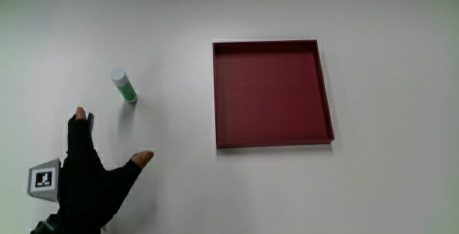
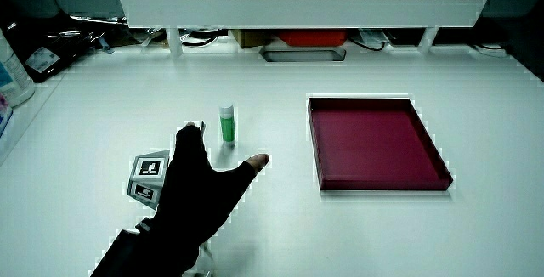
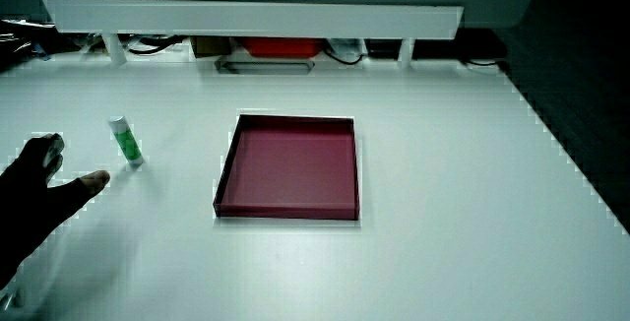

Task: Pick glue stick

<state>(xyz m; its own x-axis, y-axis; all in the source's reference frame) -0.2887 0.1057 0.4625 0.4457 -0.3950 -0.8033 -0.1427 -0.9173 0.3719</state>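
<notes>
- The glue stick (image 1: pixel 123 85) stands upright on the white table (image 1: pixel 401 191), green-bodied with a white cap; it shows in both side views (image 2: pixel 227 125) (image 3: pixel 125 142).
- The hand (image 1: pixel 90 180) is over the table just nearer to the person than the glue stick, apart from it, fingers spread and holding nothing; thumb and forefinger reach toward the stick.
- A patterned cube (image 1: pixel 43 180) sits on the back of the hand, seen also in a side view (image 2: pixel 146 179).
- A dark red tray (image 1: pixel 326 90) lies flat beside the glue stick, well apart from it.
- A low white partition (image 2: pixel 297 9) runs along the table's edge farthest from the person.
</notes>
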